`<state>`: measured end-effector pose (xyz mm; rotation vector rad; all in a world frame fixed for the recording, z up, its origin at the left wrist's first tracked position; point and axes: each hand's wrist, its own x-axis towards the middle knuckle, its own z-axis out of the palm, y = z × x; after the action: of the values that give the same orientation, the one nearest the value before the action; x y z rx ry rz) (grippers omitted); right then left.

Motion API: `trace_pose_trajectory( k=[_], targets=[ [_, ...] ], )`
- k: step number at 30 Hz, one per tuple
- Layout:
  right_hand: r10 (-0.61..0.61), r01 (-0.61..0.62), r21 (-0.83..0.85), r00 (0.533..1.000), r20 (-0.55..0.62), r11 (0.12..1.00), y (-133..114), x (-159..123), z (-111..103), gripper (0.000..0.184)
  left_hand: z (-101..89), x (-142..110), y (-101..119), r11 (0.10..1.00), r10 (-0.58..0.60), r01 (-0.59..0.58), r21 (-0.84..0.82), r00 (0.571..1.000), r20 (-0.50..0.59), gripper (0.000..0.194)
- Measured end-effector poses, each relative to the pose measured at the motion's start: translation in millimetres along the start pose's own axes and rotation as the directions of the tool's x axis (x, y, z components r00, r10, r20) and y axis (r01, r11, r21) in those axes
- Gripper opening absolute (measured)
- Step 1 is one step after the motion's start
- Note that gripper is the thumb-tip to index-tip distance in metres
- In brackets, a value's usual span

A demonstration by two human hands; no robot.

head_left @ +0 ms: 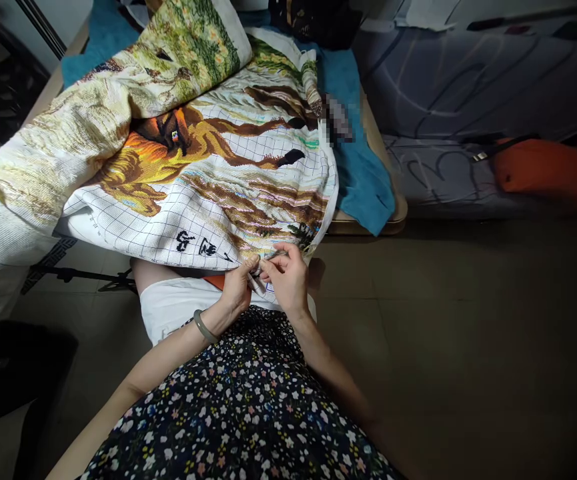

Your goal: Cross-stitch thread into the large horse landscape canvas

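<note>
A large cross-stitch cloth with a printed grid is spread over a table and my lap. Brown horse-like legs with dark hooves, orange and yellow areas and brown ground are stitched on it, and black characters stand near its lower edge. My left hand is closed on that edge, the thumb on top. Close beside it, my right hand makes a pinch over the same corner. Whatever lies between its fingertips is too small to make out.
The cloth's rolled part runs along the left side. Under it, a blue cloth covers the table. An orange pouch lies on a grey patterned surface at right. A black stand leg shows below the cloth.
</note>
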<state>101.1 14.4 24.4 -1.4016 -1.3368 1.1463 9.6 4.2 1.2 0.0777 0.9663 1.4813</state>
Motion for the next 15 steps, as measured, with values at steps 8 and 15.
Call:
trace_pose_trajectory(
  k=[8, 15],
  targets=[
    [-0.038, 0.036, -0.048, 0.999, -0.031, 0.998, -22, 26, -30, 0.017, -3.4, 4, -2, 0.998, 0.059, -0.059, 0.010, 0.998, -0.010, 0.031],
    [-0.117, 0.184, 0.262, 0.960, -0.253, 0.947, -76, 35, -196, 0.030, -4.0, 6, -3, 0.997, 0.067, -0.067, -0.023, 0.998, -0.014, 0.042]
  ],
)
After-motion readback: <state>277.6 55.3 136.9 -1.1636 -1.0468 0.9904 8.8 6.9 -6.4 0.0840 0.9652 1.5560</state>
